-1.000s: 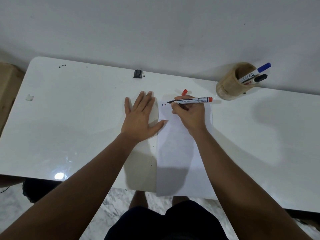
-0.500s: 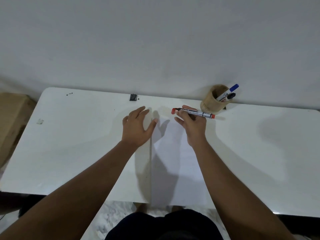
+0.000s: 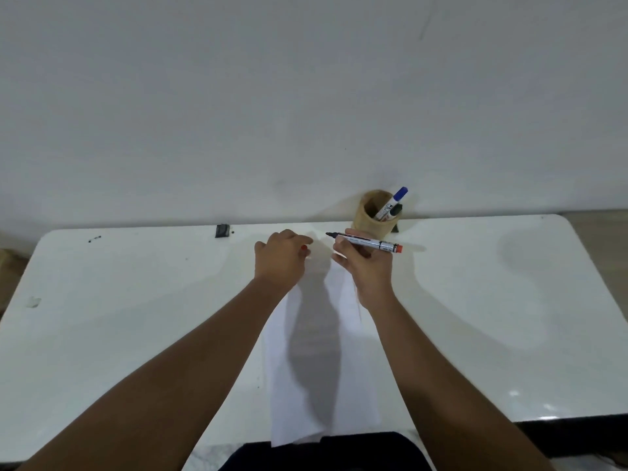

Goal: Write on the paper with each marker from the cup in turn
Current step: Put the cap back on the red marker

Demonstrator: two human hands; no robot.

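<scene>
White table (image 3: 136,300) — seemingly grey wall (image 3: 238,96)

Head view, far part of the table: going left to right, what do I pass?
Small black object → left hand closed on the red cap → right hand holding the uncapped red marker → wooden cup with the blue marker.

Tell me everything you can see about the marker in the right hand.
The marker has a white barrel with black print, a red end plug and an exposed dark tip pointing left. It is uncapped, lies almost level above the paper's far end, and is pinched by the right hand. The left hand holds something small and red, probably its cap.
</scene>
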